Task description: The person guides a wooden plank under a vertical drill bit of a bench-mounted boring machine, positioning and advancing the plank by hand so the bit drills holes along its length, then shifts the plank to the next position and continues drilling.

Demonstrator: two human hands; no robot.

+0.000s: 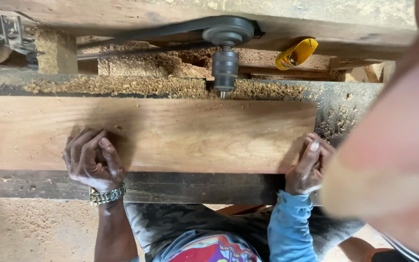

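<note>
While both hands (93, 157) (310, 165) press the plank (180, 133), the drill chuck (225, 68) meets its edge.

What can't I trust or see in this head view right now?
- Drill bit: tip hidden behind the plank edge.
- Right side: covered by a blurred pink shape close to the lens.
- Plank's left end: cut off by the frame.
- Right hand: palm hidden at the plank's end.
- Left hand: fingers curled, contact unclear.

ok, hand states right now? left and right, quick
Left hand: curled, pressing down on the wooden board, not wrapped around it.
Right hand: closed on the board's near right corner, fingers over the end.
</note>
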